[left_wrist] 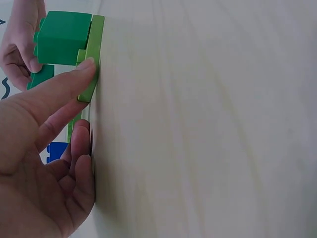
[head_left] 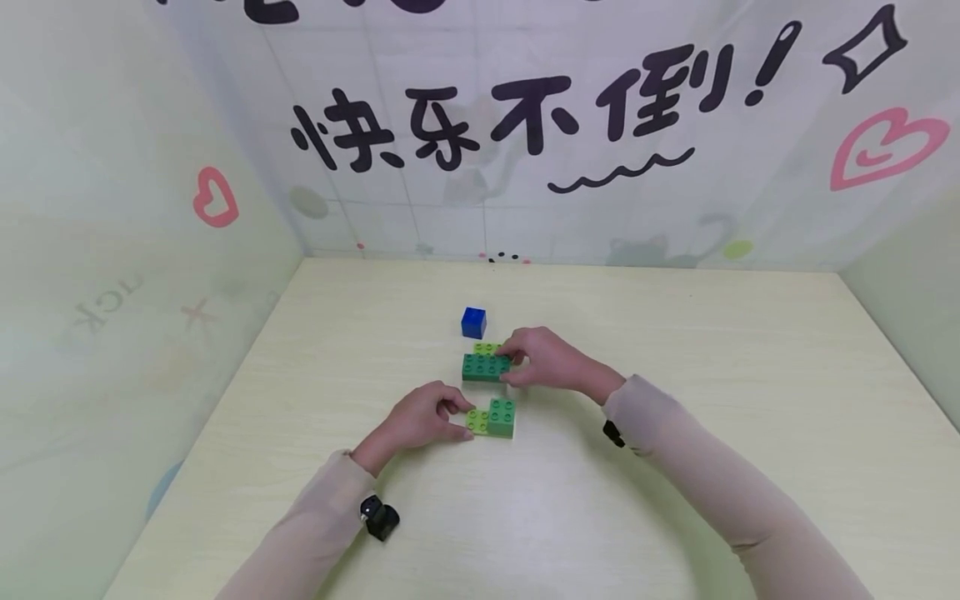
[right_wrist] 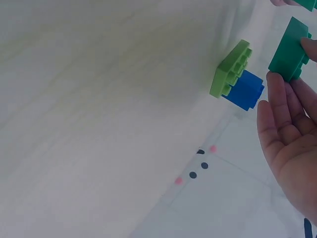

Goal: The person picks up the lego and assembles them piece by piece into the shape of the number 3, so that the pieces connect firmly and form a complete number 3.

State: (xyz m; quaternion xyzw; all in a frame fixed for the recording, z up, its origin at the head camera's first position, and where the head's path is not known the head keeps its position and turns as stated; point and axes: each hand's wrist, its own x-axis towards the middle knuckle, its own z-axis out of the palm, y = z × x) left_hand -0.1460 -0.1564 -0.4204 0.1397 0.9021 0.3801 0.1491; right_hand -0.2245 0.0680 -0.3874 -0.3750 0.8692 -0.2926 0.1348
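Note:
My left hand pinches the left end of a light-green flat building brick between thumb and fingers. A green 2x2 block sits on the flat brick's right end, plain also in the left wrist view. Farther back, my right hand grips the right end of a dark-green long brick. In the right wrist view, that long brick is held off the table, apart from a second light-green flat brick. The long brick partly hides this flat brick in the head view.
A blue block stands on the pale wooden table, behind the second flat brick. Printed sheets with dark lettering and hearts rise at the back and sides. Both sleeved wrists wear black devices.

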